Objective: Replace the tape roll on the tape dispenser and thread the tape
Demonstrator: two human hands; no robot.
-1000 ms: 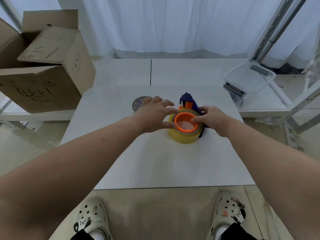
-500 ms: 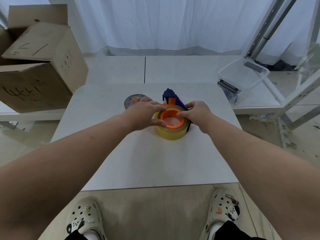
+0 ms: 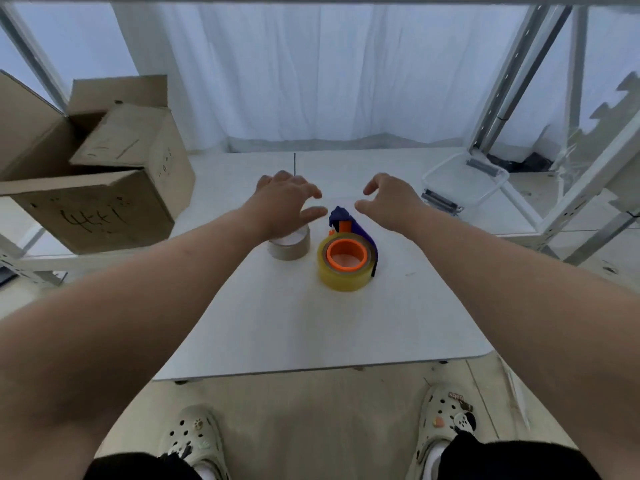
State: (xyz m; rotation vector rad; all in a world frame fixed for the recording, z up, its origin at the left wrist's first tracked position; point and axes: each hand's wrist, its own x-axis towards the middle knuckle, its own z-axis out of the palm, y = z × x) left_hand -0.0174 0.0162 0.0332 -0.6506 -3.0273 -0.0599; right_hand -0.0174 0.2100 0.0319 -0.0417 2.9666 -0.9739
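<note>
A yellowish clear tape roll (image 3: pixel 343 278) lies flat on the white table (image 3: pixel 311 327), seated around the orange hub (image 3: pixel 347 253) of a dark blue tape dispenser (image 3: pixel 346 220). Just left of it stands an empty brown cardboard core (image 3: pixel 289 249). My left hand (image 3: pixel 284 202) hovers open above and behind the core, holding nothing. To the right of the dispenser's head, my right hand (image 3: pixel 388 199) is raised with its fingers spread and empty. Neither hand touches the roll.
Open cardboard boxes (image 3: pixel 100 188) sit at the left on a lower surface. A clear plastic bin (image 3: pixel 464 181) stands at the back right beside a metal frame (image 3: pixel 512 81). White curtains hang behind. My feet in clogs are below the table's near edge.
Both hands have let go of the tape roll and lifted up and away from it, spreading apart. The head camera has tilted upward.
</note>
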